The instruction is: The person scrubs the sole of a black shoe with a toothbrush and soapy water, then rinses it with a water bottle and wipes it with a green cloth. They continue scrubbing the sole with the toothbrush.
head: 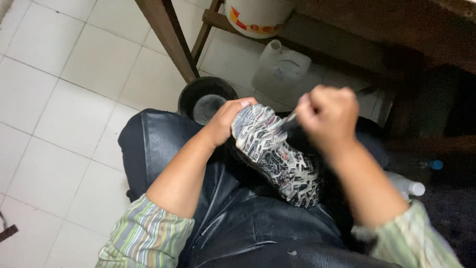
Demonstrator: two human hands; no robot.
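Black-and-white patterned rubber, the upturned sole of a shoe (275, 154), is steadied at the toe by the left hand (229, 120) on a black apron-covered lap (238, 223), so the right hand (328, 119), fisted round a small dark brush (289, 122), can reach it.

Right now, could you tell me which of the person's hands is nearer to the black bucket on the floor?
The left hand. It grips the toe end of the shoe, just beside the black bucket. The right hand, holding a small brush, is farther away, across the sole.
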